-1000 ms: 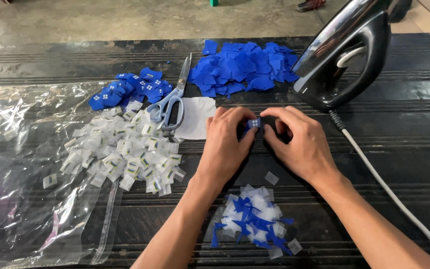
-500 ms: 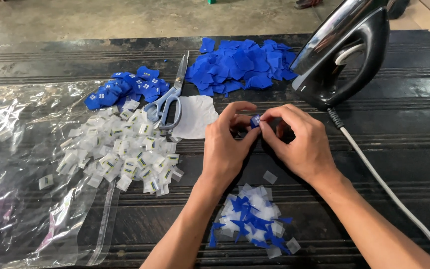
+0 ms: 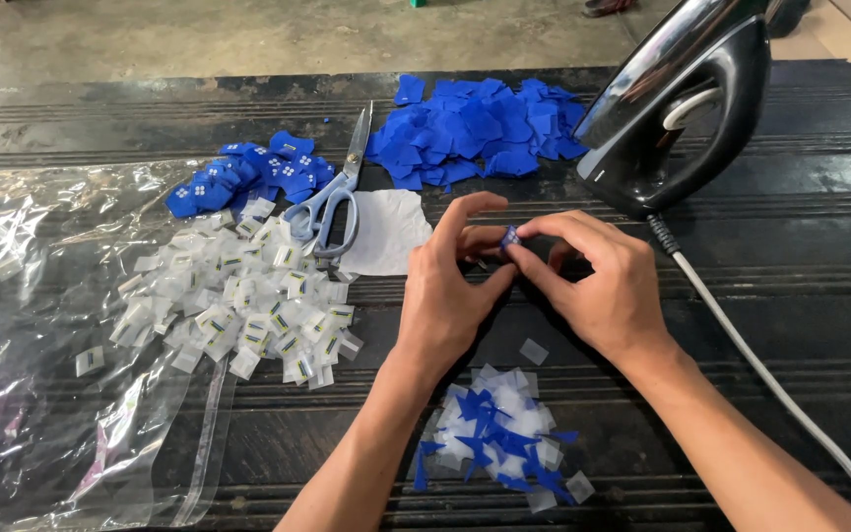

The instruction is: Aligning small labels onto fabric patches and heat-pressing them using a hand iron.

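Both hands meet above the dark ribbed table [image 3: 741, 246]. My left hand [image 3: 450, 296] and my right hand [image 3: 598, 286] pinch one small blue fabric piece [image 3: 510, 237] between their fingertips. Just below my wrists lies a small heap of blue and white scraps [image 3: 499, 438]. A white paper square [image 3: 386, 232] lies left of my left hand.
A black iron [image 3: 687, 108] stands at the upper right, its white cord [image 3: 770, 384] running down the right side. Scissors [image 3: 337, 197] lie beside a pile of blue labelled pieces [image 3: 248, 177]. Plain blue pieces [image 3: 475, 128] are heaped at the back. Small white packets [image 3: 238, 305] spread over clear plastic bags [image 3: 32, 325].
My hands have lifted slightly and my left index finger has spread upward while the fingertips keep working the blue piece. Nothing else on the table moved.
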